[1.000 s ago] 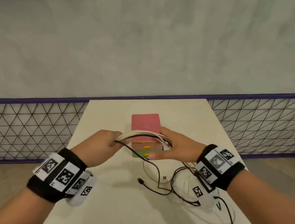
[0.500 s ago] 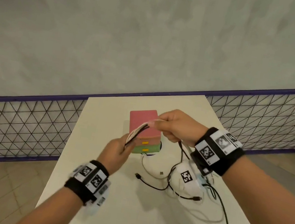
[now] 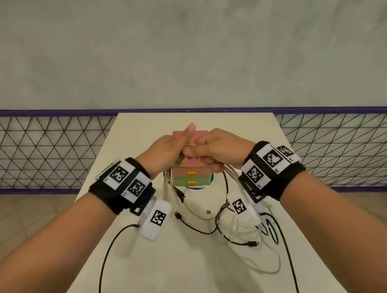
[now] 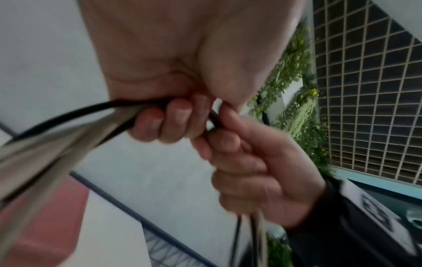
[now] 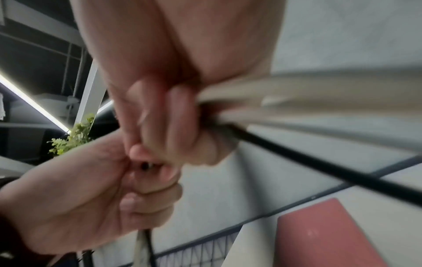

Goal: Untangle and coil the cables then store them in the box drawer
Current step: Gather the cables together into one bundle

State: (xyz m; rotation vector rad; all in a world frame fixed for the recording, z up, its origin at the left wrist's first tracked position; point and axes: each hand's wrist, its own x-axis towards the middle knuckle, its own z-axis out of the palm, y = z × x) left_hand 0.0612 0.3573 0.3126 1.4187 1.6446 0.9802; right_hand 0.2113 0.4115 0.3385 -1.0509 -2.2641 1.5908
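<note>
Both hands meet above the box point(image 3: 191, 175): left hand point(image 3: 165, 147) and right hand point(image 3: 218, 148) each clench the cable bundle point(image 4: 68, 130), knuckles touching; coiling step, judged half done; more cables point(image 3: 232, 230) lie loose on the table point(image 3: 191, 270); drawers look closed, so next comes another wrap.

The head view was evenly and softly lit, with faint shadows on the counter point(image 3: 191, 270) and straight lines bowed toward the edges. Both wrist views were dimmer and grainy; the cables point(image 4: 52, 144) smeared with blur. A bright light strip point(image 5: 34, 103) glared at left.
</note>
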